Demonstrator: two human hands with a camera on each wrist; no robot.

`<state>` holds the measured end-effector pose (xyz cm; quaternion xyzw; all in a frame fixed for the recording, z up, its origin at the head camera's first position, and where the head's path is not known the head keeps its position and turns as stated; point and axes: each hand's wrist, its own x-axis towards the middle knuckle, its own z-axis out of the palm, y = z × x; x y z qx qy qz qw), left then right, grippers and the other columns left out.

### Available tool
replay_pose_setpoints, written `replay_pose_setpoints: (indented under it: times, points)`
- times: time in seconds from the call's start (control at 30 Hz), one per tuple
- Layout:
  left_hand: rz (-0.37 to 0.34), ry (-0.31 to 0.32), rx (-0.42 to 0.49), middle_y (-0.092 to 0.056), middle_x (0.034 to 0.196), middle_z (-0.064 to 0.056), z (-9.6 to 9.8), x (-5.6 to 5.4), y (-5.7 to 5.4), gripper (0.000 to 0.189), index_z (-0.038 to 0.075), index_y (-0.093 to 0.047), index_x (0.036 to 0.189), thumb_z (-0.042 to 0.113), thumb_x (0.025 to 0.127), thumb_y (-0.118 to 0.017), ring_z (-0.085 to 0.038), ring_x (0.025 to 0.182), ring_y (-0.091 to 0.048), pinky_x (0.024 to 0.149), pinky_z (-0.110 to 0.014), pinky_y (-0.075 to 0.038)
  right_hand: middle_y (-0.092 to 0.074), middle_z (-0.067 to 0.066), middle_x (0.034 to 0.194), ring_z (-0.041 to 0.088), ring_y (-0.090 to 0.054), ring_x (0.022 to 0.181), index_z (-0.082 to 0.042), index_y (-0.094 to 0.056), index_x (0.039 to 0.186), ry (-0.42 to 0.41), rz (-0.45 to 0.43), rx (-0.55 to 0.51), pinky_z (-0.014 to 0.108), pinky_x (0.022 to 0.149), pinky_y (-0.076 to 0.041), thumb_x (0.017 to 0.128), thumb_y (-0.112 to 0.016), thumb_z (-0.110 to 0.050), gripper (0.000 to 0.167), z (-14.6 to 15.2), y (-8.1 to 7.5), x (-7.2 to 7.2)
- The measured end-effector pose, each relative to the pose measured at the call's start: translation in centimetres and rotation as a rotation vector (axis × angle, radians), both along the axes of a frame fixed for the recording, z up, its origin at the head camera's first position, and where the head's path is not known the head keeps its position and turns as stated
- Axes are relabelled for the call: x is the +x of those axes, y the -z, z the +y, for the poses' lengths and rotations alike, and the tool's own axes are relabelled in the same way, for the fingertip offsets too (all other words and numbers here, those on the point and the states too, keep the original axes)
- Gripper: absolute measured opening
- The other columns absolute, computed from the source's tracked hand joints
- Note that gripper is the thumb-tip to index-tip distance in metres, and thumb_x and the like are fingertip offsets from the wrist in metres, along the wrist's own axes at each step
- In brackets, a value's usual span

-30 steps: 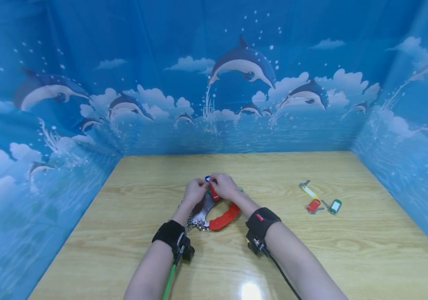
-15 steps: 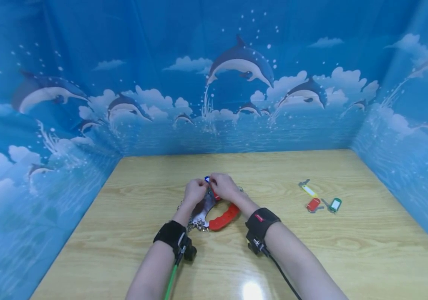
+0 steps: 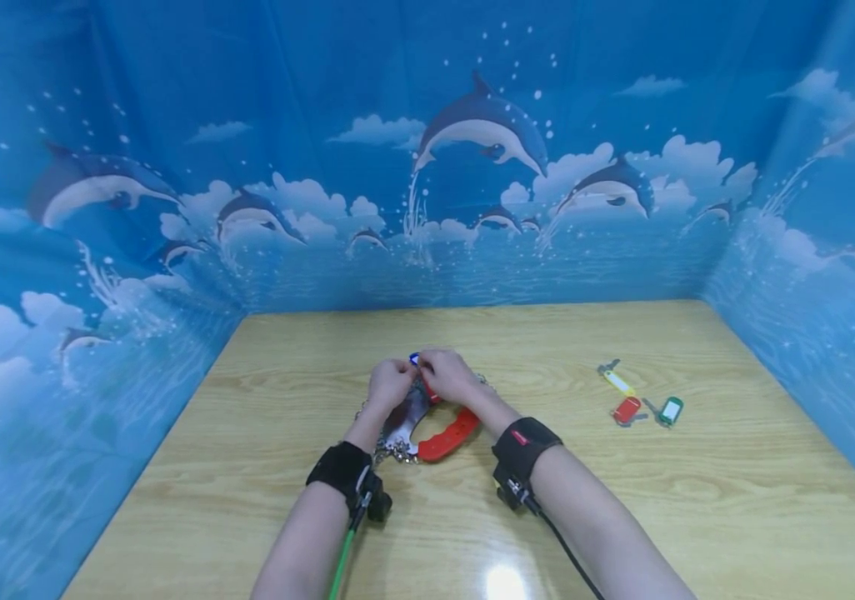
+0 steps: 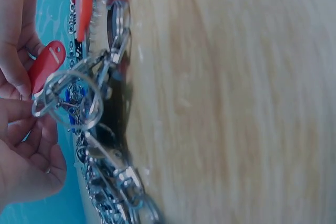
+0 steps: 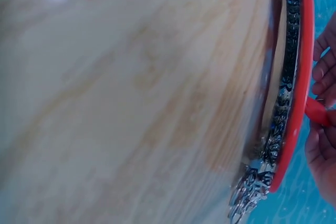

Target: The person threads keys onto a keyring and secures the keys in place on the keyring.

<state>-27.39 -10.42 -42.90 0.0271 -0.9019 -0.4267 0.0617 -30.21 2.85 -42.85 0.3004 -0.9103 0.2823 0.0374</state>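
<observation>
My left hand point(image 3: 392, 382) and right hand point(image 3: 446, 373) meet over a ring-shaped silver plate point(image 3: 399, 432) with a red curved grip point(image 3: 448, 437). Silver chain and metal clasps point(image 4: 113, 182) run along it. In the left wrist view, the right hand, at the top, pinches a red key tag point(image 4: 48, 65). Below it, the left hand's thumb and fingers pinch a metal split ring point(image 4: 101, 107) beside the tag. The right wrist view shows the red tag point(image 5: 317, 111) between the right fingers. Just behind the fingertips a blue tag point(image 3: 414, 358) peeks out.
On the right of the wooden table point(image 3: 547, 517) lie a yellow key tag point(image 3: 618, 382), a red key tag point(image 3: 627, 409) and a green key tag point(image 3: 671, 411), each with a key. A blue dolphin curtain point(image 3: 307, 275) encloses the back and sides.
Both hands stay over the ring-shaped plate. Slightly less red shows beneath the right hand than one second ago. The loose key tags have not moved.
</observation>
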Motion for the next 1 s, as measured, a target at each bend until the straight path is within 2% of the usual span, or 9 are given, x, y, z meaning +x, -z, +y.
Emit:
replay_pose_setpoints:
  times: [0.1,0.27,0.57,0.7,0.87,1.0]
  points:
    - [-0.007,0.017,-0.014,-0.053,0.061,-0.001,-0.01,0.08,0.04,0.017,-0.001,-0.068,0.072,0.009,0.082,-0.058,-0.014,0.057,-0.045,0.051,-0.023,-0.034,-0.057,0.002,0.075,0.013,-0.048,0.062,-0.007,-0.063,0.089,0.022,-0.007,-0.008,0.025,0.056,-0.040,0.091,-0.053,-0.007,0.010,0.03,0.13,-0.01]
    - [0.019,0.034,-0.046,-0.049,0.058,0.000,0.14,0.05,0.05,0.017,0.003,-0.061,0.064,0.006,0.080,-0.056,-0.014,0.054,-0.042,0.048,-0.023,-0.032,-0.057,0.002,0.074,0.014,-0.048,0.063,-0.007,-0.062,0.085,0.053,0.014,-0.014,0.026,0.057,-0.040,0.089,-0.055,-0.008,0.009,-0.07,-0.03,0.11]
    - [0.049,0.031,-0.107,-0.044,0.054,0.002,0.11,-0.13,-0.14,0.024,0.010,-0.051,0.055,0.006,0.079,-0.054,-0.013,0.050,-0.039,0.046,-0.024,-0.030,-0.057,0.003,0.075,0.015,-0.049,0.064,-0.007,-0.063,0.086,0.017,0.054,0.004,0.027,0.058,-0.040,0.090,-0.053,-0.005,0.011,-0.16,-0.35,0.22]
    - [0.034,0.030,-0.111,-0.046,0.055,0.002,0.06,-0.04,-0.42,0.021,0.009,-0.054,0.057,0.006,0.078,-0.055,-0.013,0.051,-0.041,0.046,-0.024,-0.031,-0.056,0.002,0.074,0.015,-0.049,0.064,-0.008,-0.062,0.085,0.001,0.056,0.016,0.026,0.058,-0.040,0.090,-0.053,-0.006,0.011,-0.19,-0.24,0.19]
    - [0.020,0.025,-0.142,-0.049,0.058,0.001,0.05,0.06,-0.68,0.016,0.006,-0.061,0.062,0.006,0.078,-0.055,-0.014,0.054,-0.044,0.048,-0.024,-0.033,-0.056,0.003,0.074,0.015,-0.051,0.067,-0.008,-0.061,0.079,-0.035,0.107,0.031,0.028,0.061,-0.042,0.089,-0.054,-0.004,0.013,-0.20,-0.15,0.24]
    - [0.000,0.015,-0.144,-0.052,0.060,-0.001,0.06,0.15,-0.72,0.015,0.005,-0.063,0.065,0.006,0.078,-0.055,-0.016,0.056,-0.047,0.049,-0.025,-0.035,-0.059,0.005,0.077,0.017,-0.054,0.071,-0.007,-0.062,0.080,-0.038,0.117,0.025,0.030,0.064,-0.045,0.088,-0.055,-0.004,0.011,-0.18,-0.21,0.41]
